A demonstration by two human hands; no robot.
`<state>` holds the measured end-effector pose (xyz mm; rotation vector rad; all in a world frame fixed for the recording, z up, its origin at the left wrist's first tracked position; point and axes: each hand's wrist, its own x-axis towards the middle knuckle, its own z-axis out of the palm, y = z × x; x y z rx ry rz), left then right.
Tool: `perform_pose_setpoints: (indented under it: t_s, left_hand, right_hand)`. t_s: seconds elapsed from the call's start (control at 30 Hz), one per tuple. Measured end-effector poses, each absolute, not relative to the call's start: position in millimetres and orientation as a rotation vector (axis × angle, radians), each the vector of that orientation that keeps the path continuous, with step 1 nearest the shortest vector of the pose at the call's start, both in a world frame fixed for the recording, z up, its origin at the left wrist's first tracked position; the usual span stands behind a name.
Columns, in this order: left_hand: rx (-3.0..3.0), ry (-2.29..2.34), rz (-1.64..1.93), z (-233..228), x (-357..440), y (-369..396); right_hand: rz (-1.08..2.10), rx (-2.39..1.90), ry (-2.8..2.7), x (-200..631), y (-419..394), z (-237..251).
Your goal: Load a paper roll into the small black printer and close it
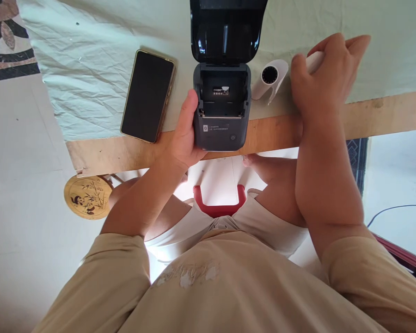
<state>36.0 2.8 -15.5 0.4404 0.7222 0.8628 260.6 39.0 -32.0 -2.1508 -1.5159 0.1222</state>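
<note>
A small dark label printer (222,134) with its black lid (225,34) swung up sits in my left hand (187,132), whose thumb lies along its left side. Its paper bay shows no roll, only a small printed sticker on the back wall. My right hand (327,76) is closed around a white roll (315,61), mostly hidden by the fingers. Between the printer and that hand, a second white paper roll (261,88) with a black core lies on the cloth, its loose end partly unwound.
A phone (147,95) with a dark screen lies left of the printer. Pale green cloth (90,83) covers the table, leaving a bare wooden front edge (277,115). Below are a round wooden stool (89,198) and a red U-shaped piece (219,210) between my legs.
</note>
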Motion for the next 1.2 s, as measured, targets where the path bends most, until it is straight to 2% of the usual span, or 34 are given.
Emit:
perform_pose_setpoints:
  t_s: [0.13,0.4,0.63,0.73,0.87,1.2]
  left_hand:
    - [0.454,0.746,0.829,-14,35,3]
    - [0.490,0.798,0.820,-6,39,2]
    - [0.497,0.783,0.837,-24,34,1]
    - [0.517,0.750,0.842,-31,30,0]
    - [0.548,0.738,0.851,-28,30,0]
    - [0.554,0.700,0.859,-21,32,-2]
  right_hand:
    - [0.067,-2.151,-1.531,255,35,-26]
    - [0.120,-1.883,-1.641,257,21,-18]
    - [-0.038,-1.038,-1.535,241,20,-12]
    - [0.135,-1.141,-1.708,210,5,-5]
    - [0.166,-1.350,-1.986,185,-9,2]
    - [0.216,-1.437,-1.972,184,-7,2]
